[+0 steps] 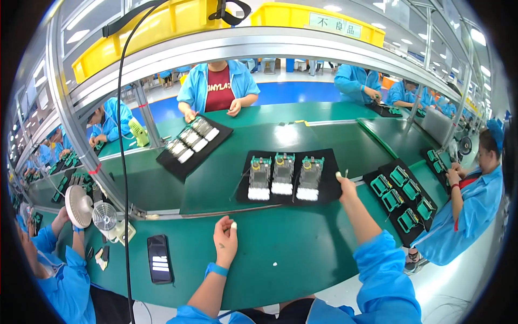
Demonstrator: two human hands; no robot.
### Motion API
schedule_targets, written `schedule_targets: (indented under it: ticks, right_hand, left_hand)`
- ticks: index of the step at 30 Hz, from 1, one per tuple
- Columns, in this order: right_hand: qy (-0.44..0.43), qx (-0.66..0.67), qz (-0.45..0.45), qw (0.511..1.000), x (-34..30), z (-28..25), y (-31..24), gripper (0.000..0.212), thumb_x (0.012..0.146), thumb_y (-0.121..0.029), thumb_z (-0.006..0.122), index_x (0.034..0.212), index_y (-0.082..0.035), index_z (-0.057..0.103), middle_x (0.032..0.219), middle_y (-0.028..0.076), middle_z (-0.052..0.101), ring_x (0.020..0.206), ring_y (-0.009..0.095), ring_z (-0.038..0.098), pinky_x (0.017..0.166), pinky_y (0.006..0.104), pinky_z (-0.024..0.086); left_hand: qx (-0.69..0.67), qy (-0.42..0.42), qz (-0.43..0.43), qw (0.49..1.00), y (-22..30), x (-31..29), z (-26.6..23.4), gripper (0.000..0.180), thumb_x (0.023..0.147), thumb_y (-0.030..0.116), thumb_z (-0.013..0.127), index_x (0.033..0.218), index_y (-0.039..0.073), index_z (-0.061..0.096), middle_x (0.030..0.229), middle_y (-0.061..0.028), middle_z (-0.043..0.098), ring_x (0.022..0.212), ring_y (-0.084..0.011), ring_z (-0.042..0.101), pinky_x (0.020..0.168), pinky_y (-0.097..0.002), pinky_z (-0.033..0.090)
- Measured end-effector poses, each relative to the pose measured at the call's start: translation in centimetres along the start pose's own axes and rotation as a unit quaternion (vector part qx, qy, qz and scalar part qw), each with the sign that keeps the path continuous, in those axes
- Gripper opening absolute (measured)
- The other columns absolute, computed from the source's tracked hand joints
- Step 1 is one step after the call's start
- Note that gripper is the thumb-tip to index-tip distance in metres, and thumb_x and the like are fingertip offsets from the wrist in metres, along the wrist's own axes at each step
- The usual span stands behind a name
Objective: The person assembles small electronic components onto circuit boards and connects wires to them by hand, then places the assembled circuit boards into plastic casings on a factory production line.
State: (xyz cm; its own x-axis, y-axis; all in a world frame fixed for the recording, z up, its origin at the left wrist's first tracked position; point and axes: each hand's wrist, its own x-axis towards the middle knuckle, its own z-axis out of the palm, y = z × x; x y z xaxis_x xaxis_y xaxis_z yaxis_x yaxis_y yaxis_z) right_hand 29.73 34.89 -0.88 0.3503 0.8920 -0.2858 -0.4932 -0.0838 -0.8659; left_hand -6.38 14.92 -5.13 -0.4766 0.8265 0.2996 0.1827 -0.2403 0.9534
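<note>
My right hand [348,190] grips the right edge of a black mat [330,186]. White covers sit on its fingertips. Side by side on that mat lie three clear-and-green electronic units, the middle one [283,174] among them, each with a white lower end. Over the green table nearer me hovers my left hand [225,240], its fingers curled loosely with nothing visible in them. It wears a blue wristband [217,269] and a white thumb cover. To its left lies a black phone [158,259].
Across the line, a person's hand [189,116] touches another black mat [178,166] with similar units. At right lies a mat with several green housings [399,176], beside a seated worker. Fans [105,216] stand at left. A black cable [123,162] hangs down; a metal frame [259,43] spans above.
</note>
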Motion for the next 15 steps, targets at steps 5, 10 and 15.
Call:
schedule_targets:
  ticks: [5, 10, 15]
  right_hand:
    - [0.173, -0.343, -0.275, 0.881, 2.3, 8.6, 3.8, 0.038, 0.086, -0.031, 0.059, 0.081, 0.006, 0.067, 0.081, 0.028, 0.063, 0.075, 0.045, 0.061, 0.073, 0.0493, 0.047]
    - [-0.240, -0.221, -0.030, 0.945, -0.9, 10.6, 4.6, 0.028, 0.094, -0.013, 0.041, 0.113, 0.006, 0.050, 0.096, 0.020, 0.066, 0.072, 0.027, 0.069, 0.052, 0.0361, 0.055]
    - [-0.134, -0.492, -0.378, 0.773, -9.7, 5.8, -0.7, 0.020, 0.088, -0.021, 0.055, 0.094, -0.005, 0.066, 0.085, 0.015, 0.067, 0.076, 0.036, 0.064, 0.069, 0.0423, 0.050]
  left_hand:
    - [0.080, -0.064, 0.063, 0.993, 2.9, 0.0, 0.5, 0.022, 0.087, 0.004, 0.061, 0.109, 0.000, 0.058, 0.094, -0.0085, 0.059, 0.078, -0.0141, 0.059, 0.069, -0.0255, 0.050]
    - [0.077, -0.085, 0.077, 0.990, 2.1, 0.5, 0.7, 0.018, 0.085, 0.000, 0.060, 0.103, 0.000, 0.060, 0.090, -0.0091, 0.058, 0.075, -0.0150, 0.059, 0.066, -0.0259, 0.050]
    - [0.105, -0.082, 0.083, 0.988, 2.1, 1.8, -2.7, 0.017, 0.085, -0.002, 0.059, 0.103, -0.001, 0.059, 0.093, -0.0085, 0.057, 0.077, -0.0150, 0.059, 0.068, -0.0258, 0.049]
